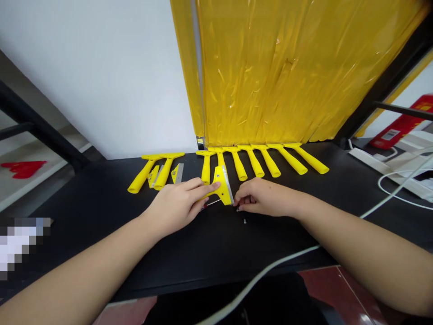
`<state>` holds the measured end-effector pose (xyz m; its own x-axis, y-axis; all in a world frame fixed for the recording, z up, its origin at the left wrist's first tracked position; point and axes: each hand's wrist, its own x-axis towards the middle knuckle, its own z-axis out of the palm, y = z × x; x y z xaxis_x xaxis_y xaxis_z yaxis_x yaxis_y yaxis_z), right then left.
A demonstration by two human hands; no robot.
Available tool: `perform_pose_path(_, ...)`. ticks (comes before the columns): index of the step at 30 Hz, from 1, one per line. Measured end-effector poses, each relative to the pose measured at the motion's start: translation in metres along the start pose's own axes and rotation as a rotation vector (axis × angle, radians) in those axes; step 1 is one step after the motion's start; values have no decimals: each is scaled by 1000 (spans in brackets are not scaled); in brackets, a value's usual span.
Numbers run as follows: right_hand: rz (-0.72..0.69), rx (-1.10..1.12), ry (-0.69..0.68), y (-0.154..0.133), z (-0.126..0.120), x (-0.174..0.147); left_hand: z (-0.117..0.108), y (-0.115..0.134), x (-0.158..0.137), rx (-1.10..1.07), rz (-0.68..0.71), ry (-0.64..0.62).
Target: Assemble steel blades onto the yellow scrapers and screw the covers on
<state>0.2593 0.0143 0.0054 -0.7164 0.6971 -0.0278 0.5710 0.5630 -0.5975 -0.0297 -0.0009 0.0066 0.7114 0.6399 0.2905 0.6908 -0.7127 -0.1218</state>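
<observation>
My left hand [181,203] grips a yellow scraper [222,187] by its handle, fingers pressed over its head. A metal blade strip runs along the head's right edge, and small holes show in its face. Just right of the blade, my right hand [262,197] is closed in a pinch low over the table, with a tiny screw [238,209] at its fingertips. Another small screw [245,221] stands on the black tabletop in front of it. Partly hidden behind the left hand and the scraper is a screwdriver [213,202] with a thin metal shaft.
Several yellow scraper handles [269,162] lie in a row at the back. Two more handles [142,176] lie left, beside yellow clamp plates with blades [177,173]. A pale cable [280,261] crosses the front. A yellow-wrapped panel [270,67] stands behind; a red package [399,124] is right.
</observation>
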Motion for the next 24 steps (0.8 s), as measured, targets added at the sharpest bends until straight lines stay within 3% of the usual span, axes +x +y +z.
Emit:
perform_pose_path(8,-72,-70,-25,3,3,3,1,1,1,-29,0,-22)
perform_pose_path(15,7,-118,-4,-1,4,3,0,2,0,-13,0,-31)
perform_pose_path(19,65,101,148,1,1,3,-1,3,1,-3,2,-24)
perform_pose_path(22,-15,287,269,3,2,5,-1,4,2,-3,15,-16)
perform_pose_path(24,-49,438,271,3,6,8,-1,5,2,3,28,-9)
